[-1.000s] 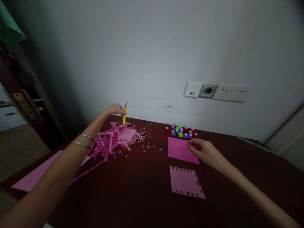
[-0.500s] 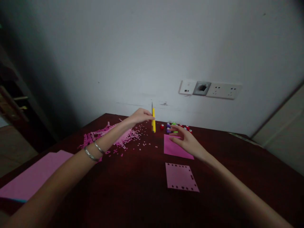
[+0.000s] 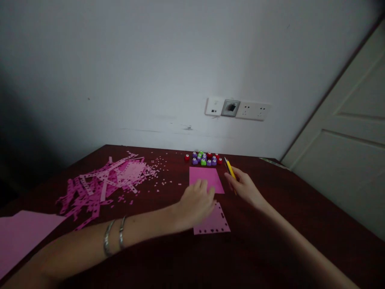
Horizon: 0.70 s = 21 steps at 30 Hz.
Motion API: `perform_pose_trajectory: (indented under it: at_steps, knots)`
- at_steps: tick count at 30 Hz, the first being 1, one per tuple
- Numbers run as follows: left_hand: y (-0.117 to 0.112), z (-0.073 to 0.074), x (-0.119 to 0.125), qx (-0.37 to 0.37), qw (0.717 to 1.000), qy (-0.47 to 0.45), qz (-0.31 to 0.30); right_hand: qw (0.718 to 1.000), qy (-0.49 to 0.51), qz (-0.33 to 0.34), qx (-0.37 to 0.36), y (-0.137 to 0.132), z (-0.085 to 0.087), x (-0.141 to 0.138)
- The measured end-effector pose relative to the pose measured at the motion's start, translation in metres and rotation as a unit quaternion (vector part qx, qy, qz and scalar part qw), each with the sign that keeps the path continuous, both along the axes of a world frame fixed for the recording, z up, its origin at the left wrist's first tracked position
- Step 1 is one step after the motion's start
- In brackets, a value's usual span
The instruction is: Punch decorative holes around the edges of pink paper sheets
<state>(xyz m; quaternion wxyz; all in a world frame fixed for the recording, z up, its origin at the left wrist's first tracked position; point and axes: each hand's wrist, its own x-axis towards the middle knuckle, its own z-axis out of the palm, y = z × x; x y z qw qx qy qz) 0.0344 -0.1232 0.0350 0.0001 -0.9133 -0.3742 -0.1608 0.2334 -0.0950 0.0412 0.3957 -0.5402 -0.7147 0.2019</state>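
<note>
Pink near sheet (image 3: 214, 223) lay on the bench (image 3: 168, 257), holed along its visible edges; the brighter sheet (image 3: 205, 173) beyond looked unpunched. The right hand (image 3: 245, 188) gripped a yellow cutter (image 3: 230, 169); the left hand (image 3: 197, 202) half-curled, its hold unclear.

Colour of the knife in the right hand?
The knife in the right hand is mostly yellow; it shows best in the head view.
</note>
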Motion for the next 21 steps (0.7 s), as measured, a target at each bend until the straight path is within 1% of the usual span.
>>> perform_pose_trajectory:
  at_steps: [2, 4, 5, 6, 8, 10, 12, 14, 17, 21]
  knots:
    - [-0.026, -0.025, -0.009, -0.017, 0.997, 0.063, -0.036, 0.999, 0.022, -0.008, -0.036, -0.009, -0.001, 0.012]
    - [-0.041, -0.045, -0.018, -0.037, 0.994, 0.086, -0.062, 0.997, 0.050, -0.007, -0.064, -0.018, -0.003, 0.019]
    - [-0.044, -0.051, -0.023, -0.047, 0.992, 0.089, -0.070, 0.995, 0.061, -0.008, -0.076, -0.023, -0.005, 0.021]
    - [-0.043, -0.054, -0.027, -0.055, 0.991, 0.090, -0.079, 0.994, 0.067, -0.005, -0.090, -0.028, -0.006, 0.022]
    - [-0.034, -0.050, -0.035, -0.073, 0.987, 0.090, -0.109, 0.992, 0.064, -0.003, -0.111, -0.036, -0.009, 0.024]
    - [-0.018, -0.040, -0.041, -0.096, 0.978, 0.093, -0.159, 0.993, 0.035, -0.001, -0.112, -0.043, -0.012, 0.025]
    - [-0.002, -0.030, -0.046, -0.114, 0.967, 0.094, -0.209, 0.996, -0.004, -0.006, -0.090, -0.049, -0.017, 0.026]
    - [0.011, -0.026, -0.048, -0.124, 0.961, 0.078, -0.233, 0.997, -0.028, -0.019, -0.066, -0.055, -0.023, 0.026]
    - [0.019, -0.032, -0.045, -0.130, 0.968, 0.041, -0.213, 0.996, -0.035, -0.046, -0.067, -0.063, -0.031, 0.022]
    - [0.016, -0.047, -0.033, -0.092, 0.981, 0.044, -0.162, 0.992, -0.055, -0.030, -0.105, -0.075, -0.035, 0.011]
